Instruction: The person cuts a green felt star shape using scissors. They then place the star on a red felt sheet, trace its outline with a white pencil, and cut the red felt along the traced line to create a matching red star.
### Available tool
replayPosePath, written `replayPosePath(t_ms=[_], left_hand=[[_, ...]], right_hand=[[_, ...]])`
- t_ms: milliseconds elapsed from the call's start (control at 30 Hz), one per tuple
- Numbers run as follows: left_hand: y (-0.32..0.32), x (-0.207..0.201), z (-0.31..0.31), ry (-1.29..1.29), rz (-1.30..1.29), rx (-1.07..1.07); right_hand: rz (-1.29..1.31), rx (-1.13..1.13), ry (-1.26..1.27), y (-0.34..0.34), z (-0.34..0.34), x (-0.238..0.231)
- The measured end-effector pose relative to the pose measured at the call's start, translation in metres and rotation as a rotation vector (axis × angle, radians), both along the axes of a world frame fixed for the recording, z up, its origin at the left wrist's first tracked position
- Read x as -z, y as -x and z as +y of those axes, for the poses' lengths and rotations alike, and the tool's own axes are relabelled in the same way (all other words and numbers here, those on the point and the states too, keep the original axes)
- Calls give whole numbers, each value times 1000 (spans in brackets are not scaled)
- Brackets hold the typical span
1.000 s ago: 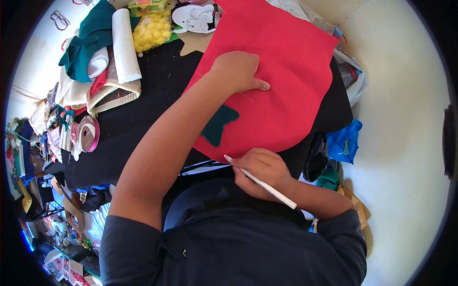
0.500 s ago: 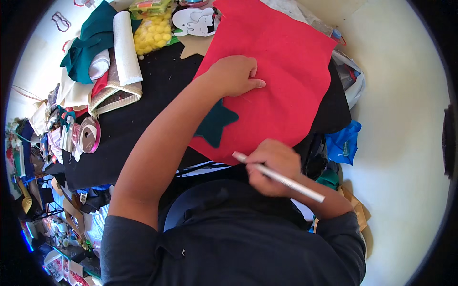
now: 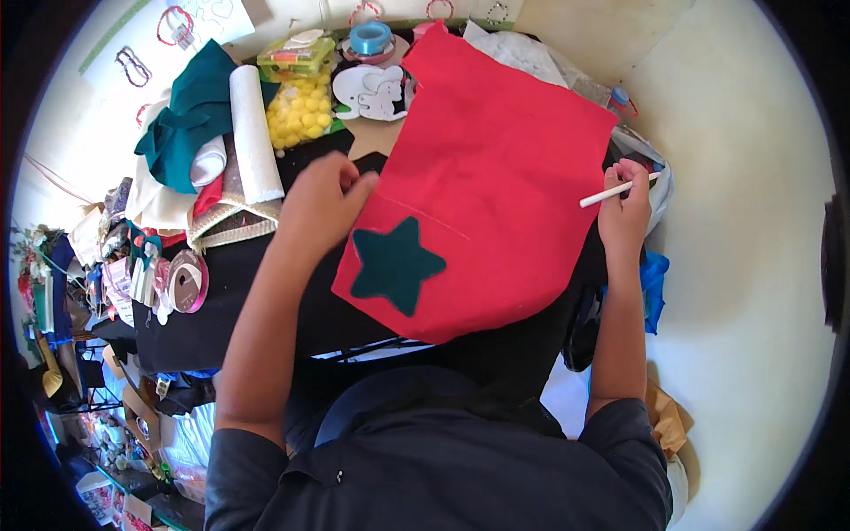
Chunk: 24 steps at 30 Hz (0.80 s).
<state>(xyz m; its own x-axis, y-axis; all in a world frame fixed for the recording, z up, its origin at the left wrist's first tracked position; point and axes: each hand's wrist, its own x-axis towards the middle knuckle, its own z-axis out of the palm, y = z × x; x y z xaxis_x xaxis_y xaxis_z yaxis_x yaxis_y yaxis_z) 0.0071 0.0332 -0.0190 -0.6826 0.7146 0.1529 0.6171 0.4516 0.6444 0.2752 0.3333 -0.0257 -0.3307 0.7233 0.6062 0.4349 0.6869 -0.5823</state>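
Note:
A large piece of red felt (image 3: 513,168) lies over the black-covered table (image 3: 230,305), one corner pointing toward me. On its near left part rests a dark green felt star (image 3: 397,264), flat, with a pale outline. A thin whitish line crosses the red felt just beyond the star. My left hand (image 3: 326,202) is at the felt's left edge, thumb apart from loosely curled fingers, with nothing visible in it. Beside the felt's right edge, my right hand (image 3: 625,202) grips a slim white pencil (image 3: 611,191), which lies slantwise across the fingers.
At the far left are a white roll (image 3: 257,133), green fabric (image 3: 197,111) and ribbon spools (image 3: 187,281). A bag of yellow pompoms (image 3: 299,111) and a white elephant cutout (image 3: 370,93) sit beyond the felt. A pale wall (image 3: 744,265) stands on the right.
My left hand has come off the red felt to the left, uncovering the star and the line. My right hand has moved up and right with the pencil.

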Motion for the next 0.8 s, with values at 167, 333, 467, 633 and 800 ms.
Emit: replayPosePath(t_ms=[167, 333, 467, 633, 800], left_hand=[[-42, 2, -24, 20, 191, 232], [-49, 14, -37, -46, 195, 225], [-52, 19, -38, -25, 250, 191], [-47, 17, -43, 34, 268, 193], [-39, 22, -42, -24, 193, 240]], right_hand=[[-63, 26, 15, 19, 0, 10], [-154, -63, -341, 60, -61, -27], [-238, -471, -368, 112, -92, -58], [-651, -816, -157, 216, -109, -49], [-493, -739, -250, 277, -117, -47]])
